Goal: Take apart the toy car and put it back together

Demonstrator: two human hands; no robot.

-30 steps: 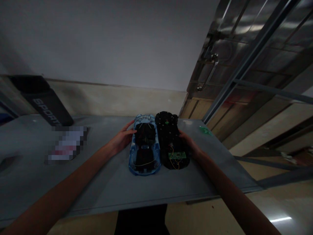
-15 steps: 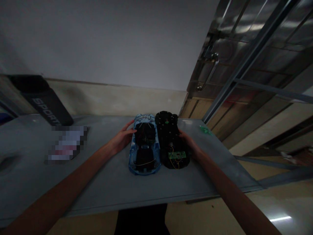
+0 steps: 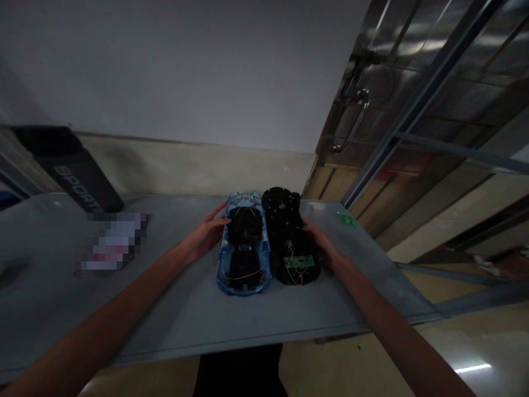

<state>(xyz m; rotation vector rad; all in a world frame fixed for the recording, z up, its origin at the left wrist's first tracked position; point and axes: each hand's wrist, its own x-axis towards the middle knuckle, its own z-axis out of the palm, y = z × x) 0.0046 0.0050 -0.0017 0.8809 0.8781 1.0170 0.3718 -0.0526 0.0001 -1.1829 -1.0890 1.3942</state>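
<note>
A blue toy car body shell (image 3: 265, 263) lies with its hollow inside facing up, a thin wire showing across its near end. My left hand (image 3: 209, 231) grips its left edge, with the thumb over the rim and the fingers along the side. Right beside the shell is a black toy car chassis (image 3: 283, 223), bearing a green circuit board (image 3: 300, 262) and yellow wires at its near end. My right hand (image 3: 320, 240) holds the chassis by its right edge; most of those fingers are hidden behind it.
Both car parts are over a grey table (image 3: 185, 325) against a wall. At the left stand a black box marked SPORT (image 3: 82, 176) and a blurred-out item (image 3: 113, 245). A small green piece (image 3: 347, 219) lies at the right, near a metal frame post (image 3: 397, 129).
</note>
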